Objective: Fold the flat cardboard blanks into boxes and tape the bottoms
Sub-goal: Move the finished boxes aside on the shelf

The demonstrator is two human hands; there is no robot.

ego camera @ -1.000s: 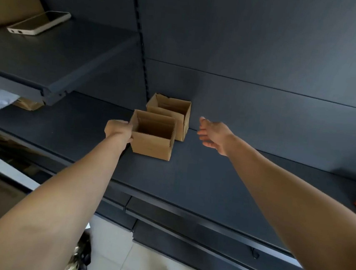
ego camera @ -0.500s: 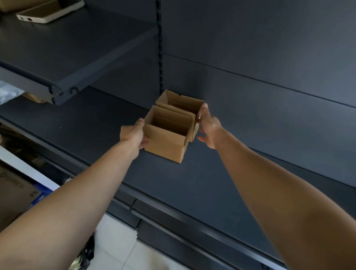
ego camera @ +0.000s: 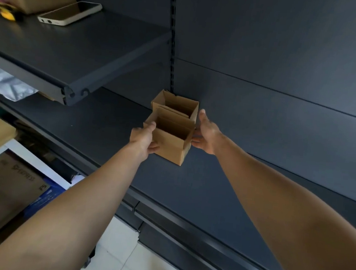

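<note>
Pinching the near brown cardboard box point(ego camera: 169, 147) is the left hand point(ego camera: 143, 138); right hand point(ego camera: 205, 135) presses flat. Two boxes, far box point(ego camera: 178, 105) touching; dark metal shelf point(ego camera: 233, 183) open rightward.

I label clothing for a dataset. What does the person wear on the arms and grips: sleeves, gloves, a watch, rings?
Nothing worn shows. The left arm and the right arm are bare to the picture's edge, with no sleeve in view. The left grip and the right grip have no glove. No watch, bracelet or ring shows on the sides facing the camera.
</note>
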